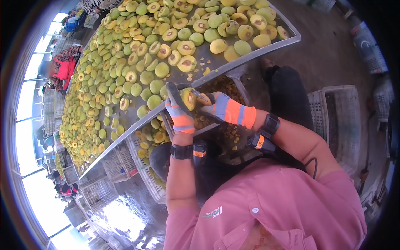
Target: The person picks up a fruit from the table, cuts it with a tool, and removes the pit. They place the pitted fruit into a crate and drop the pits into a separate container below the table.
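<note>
Both my hands wear grey and orange work gloves and meet over the near edge of a metal table. My left hand (180, 111) is closed round a halved yellow-green stone fruit (188, 100), its cut face turned to the right. In my right hand (218, 107) is a small hand tool with a metal tip (199, 96), which reaches to the cut face. My fingers hide most of its handle. Just beyond my hands, many halved green and yellow stone fruits (161, 70) lie on the table, some with brown pits or hollows showing.
The table's raised metal rim (233, 63) runs diagonally past my hands. Below it are a crate with pits and scraps (227, 85) and a white crate of fruit halves (156, 187). A pale plastic crate (341, 125) stands at right. A person in a red apron (64, 68) is across the table.
</note>
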A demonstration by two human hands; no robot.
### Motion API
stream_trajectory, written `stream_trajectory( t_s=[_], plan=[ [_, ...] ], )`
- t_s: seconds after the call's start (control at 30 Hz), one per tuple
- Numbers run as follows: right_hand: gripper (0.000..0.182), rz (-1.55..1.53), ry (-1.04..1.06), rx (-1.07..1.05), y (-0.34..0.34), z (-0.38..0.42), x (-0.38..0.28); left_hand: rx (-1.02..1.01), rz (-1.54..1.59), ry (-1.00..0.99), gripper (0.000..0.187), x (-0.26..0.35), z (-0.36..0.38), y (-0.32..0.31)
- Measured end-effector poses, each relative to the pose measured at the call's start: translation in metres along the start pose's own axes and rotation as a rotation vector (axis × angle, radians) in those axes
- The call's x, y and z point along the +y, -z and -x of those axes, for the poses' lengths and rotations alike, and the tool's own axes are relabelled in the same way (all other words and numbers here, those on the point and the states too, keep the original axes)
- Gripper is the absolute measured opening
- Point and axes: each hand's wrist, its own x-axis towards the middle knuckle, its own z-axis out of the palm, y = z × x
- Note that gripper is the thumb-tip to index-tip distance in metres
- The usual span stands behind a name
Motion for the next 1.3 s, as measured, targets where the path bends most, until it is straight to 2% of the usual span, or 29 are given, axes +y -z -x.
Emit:
stream_trajectory(
  t_s=[0.03, 0.1, 0.27, 0.4, 0.5, 0.6, 0.7, 0.8, 0.93, 1.0, 1.1, 1.17, 1.3],
  plan=[
    [0.025, 0.050, -0.056, -0.001, 0.002, 0.001, -0.004, 0.033, 0.266, 0.191, 0.034, 0.006, -0.002, -0.002],
    [0.024, -0.003, -0.015, 0.037, 0.000, -0.001, 0.004, 0.098, 0.794, 0.571, 0.029, 0.016, -0.006, -0.004],
    [0.022, 0.002, 0.016, 0.082, -0.002, -0.007, 0.016, 0.085, 0.740, 0.452, 0.029, 0.041, 0.000, -0.010],
    [0.022, 0.109, 0.077, 0.087, 0.000, -0.010, 0.020, 0.085, 0.712, 0.456, 0.031, 0.035, 0.003, -0.015],
    [0.023, 0.165, 0.135, 0.073, -0.002, -0.011, 0.024, 0.060, 0.602, 0.370, 0.027, 0.033, 0.005, -0.013],
    [0.025, 0.194, 0.218, 0.056, -0.002, -0.010, 0.027, 0.062, 0.773, 0.512, 0.028, 0.033, 0.004, -0.009],
    [0.026, 0.243, 0.196, 0.011, 0.002, -0.004, 0.020, 0.001, 0.662, 0.496, 0.030, 0.022, 0.000, -0.004],
    [0.026, 0.269, 0.133, -0.038, 0.003, -0.004, 0.017, -0.068, 0.453, 0.316, 0.028, 0.027, -0.004, 0.003],
    [0.024, 0.080, 0.009, -0.134, 0.008, -0.008, 0.019, -0.026, 0.507, 0.317, 0.022, 0.051, 0.001, 0.002],
    [0.023, 0.149, 0.087, -0.094, 0.008, -0.008, 0.020, 0.007, 0.506, 0.270, 0.018, 0.054, 0.001, -0.002],
    [0.022, 0.219, 0.137, -0.042, 0.006, -0.005, 0.018, -0.116, 0.453, 0.257, 0.018, 0.043, -0.001, 0.002],
    [0.023, 0.237, 0.133, -0.033, 0.006, -0.002, 0.016, -0.121, 0.398, 0.139, 0.020, 0.031, 0.001, 0.003],
    [0.025, 0.324, 0.066, -0.054, 0.009, 0.002, 0.006, -0.092, 0.093, -0.132, 0.027, 0.018, 0.003, 0.001]
  ],
)
